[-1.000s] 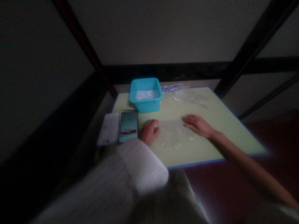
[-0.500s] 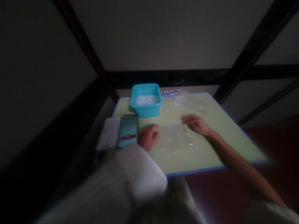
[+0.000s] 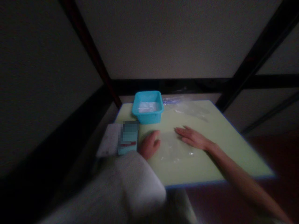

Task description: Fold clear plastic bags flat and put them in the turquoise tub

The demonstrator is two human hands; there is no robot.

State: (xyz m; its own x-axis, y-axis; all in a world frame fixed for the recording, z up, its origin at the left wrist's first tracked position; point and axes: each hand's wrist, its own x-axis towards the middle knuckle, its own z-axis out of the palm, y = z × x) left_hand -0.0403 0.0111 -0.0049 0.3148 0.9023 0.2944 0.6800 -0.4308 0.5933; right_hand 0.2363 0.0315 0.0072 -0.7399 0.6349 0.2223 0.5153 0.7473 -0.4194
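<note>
A clear plastic bag (image 3: 174, 149) lies flat on the pale yellow-green table top (image 3: 201, 169). My left hand (image 3: 150, 145) rests at the bag's left edge, its fingers stretched forward and the thumb apart from them. The fingertips there are blurred. My right hand (image 3: 192, 137) lies flat, palm down, over the bag's upper right part, with fingers extended to the left and covering some of the film.
Behind my left hand stands a turquoise plastic basin (image 3: 149, 118) with white packets (image 3: 147, 107) inside. More clear plastic bags (image 3: 190, 109) lie at the back. At the left are a partly pixelated teal device (image 3: 129, 137) and a whitish slab (image 3: 109, 140). A wall rises behind.
My right hand has moved left from the bag's upper right corner onto the bag, its fingers now flattened out. My left hand stays at the left edge. The camera view has tilted slightly upward.
</note>
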